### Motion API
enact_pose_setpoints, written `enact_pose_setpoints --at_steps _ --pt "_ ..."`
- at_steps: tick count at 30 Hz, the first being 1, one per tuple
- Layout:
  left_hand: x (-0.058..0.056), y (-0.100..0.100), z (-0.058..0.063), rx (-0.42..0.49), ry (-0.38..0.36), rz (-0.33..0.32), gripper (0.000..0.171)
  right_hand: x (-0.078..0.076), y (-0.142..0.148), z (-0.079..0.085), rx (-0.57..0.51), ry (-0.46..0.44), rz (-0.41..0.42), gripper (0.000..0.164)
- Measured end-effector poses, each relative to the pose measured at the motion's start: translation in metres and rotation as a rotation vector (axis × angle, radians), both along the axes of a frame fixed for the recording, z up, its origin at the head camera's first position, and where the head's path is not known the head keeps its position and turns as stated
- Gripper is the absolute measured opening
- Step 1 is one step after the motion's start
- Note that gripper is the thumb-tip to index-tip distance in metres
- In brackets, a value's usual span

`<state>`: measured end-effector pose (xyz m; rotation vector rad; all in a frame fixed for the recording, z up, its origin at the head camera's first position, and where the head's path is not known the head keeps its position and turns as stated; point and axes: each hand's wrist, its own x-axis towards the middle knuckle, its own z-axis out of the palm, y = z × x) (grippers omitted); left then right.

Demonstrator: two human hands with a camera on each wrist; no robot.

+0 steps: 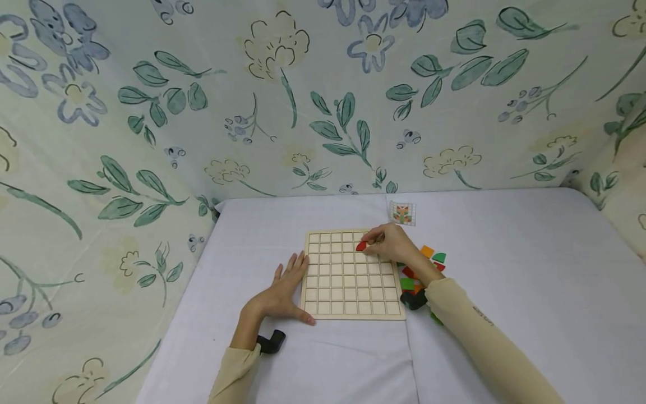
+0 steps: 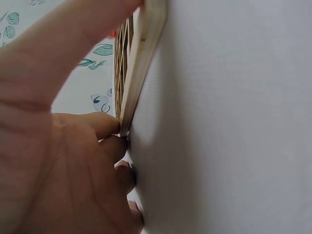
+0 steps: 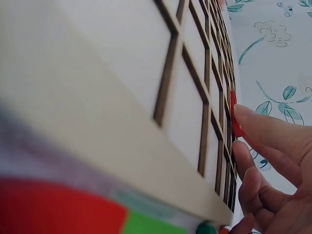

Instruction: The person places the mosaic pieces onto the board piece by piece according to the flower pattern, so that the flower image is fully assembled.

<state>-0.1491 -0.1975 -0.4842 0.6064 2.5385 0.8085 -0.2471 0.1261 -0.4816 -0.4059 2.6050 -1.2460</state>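
Note:
A square wooden grid board (image 1: 343,283) lies flat on the white cloth. Near its far edge my right hand (image 1: 388,244) pinches a small red piece (image 1: 360,246) with a rounded side, over one of the upper cells. In the right wrist view that red piece (image 3: 235,114) is at the thumb and fingertips, against the grid; whether it sits inside a cell I cannot tell. My left hand (image 1: 282,294) is spread at the board's left side, thumb at the near left corner. The left wrist view has its fingertips touching the board's edge (image 2: 141,63).
Loose red, orange and green pieces (image 1: 407,284) lie right of the board, partly under the right forearm. A small pattern card (image 1: 402,214) with a coloured grid design lies beyond the board. Floral fabric (image 1: 353,112) hangs behind the table.

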Motion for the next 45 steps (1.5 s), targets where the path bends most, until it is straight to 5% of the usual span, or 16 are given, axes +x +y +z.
enact_pose_setpoints --at_steps 31,45 --pt "0.000 0.000 0.000 -0.008 -0.009 -0.002 0.146 -0.002 -0.003 0.000 -0.001 0.011 0.007 0.020" --pt "-0.001 0.000 0.000 -0.015 -0.013 -0.003 0.146 0.001 0.030 0.018 -0.003 -0.026 -0.123 0.028"
